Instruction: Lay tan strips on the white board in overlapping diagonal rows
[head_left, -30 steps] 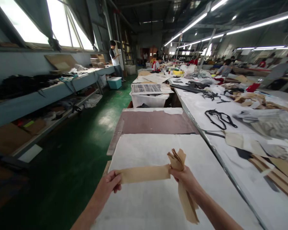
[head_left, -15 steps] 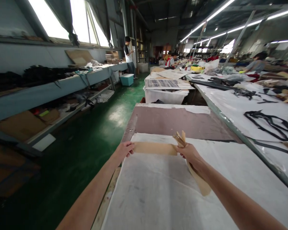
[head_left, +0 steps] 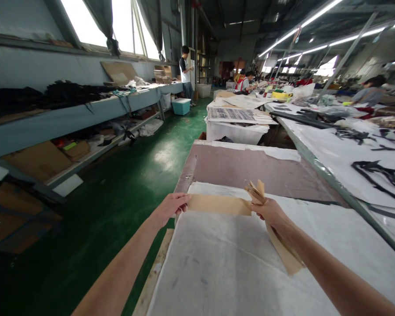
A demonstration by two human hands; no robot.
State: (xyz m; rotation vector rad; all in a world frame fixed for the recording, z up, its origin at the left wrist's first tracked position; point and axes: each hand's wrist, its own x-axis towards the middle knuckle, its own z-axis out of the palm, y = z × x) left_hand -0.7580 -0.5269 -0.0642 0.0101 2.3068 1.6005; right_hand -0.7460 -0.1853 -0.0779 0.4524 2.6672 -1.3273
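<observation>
A flat tan paper strip (head_left: 219,205) stretches between my two hands near the far edge of a white sheet (head_left: 213,259) on the table. Its left end is pinched in the fingers of my left hand (head_left: 173,207), at the sheet's left edge. My right hand (head_left: 269,213) grips the strip's right end together with a bunch of similar tan strips (head_left: 256,192). The bunch sticks up beyond the fist, and its longer ends (head_left: 288,254) hang down below it, beside my right forearm. How many strips are bunched cannot be made out.
Past the sheet lies a brownish board surface (head_left: 230,164), then a white bin (head_left: 233,131) with printed sheets on top. On the right, a long table (head_left: 319,151) carries black straps (head_left: 378,175). A green floor aisle (head_left: 128,193) runs left; a person (head_left: 186,77) stands far along it.
The whole scene has shifted slightly to the right as the view turned left. Both hands still hold the strip stretched between them, and the bunch's hanging ends have swung slightly.
</observation>
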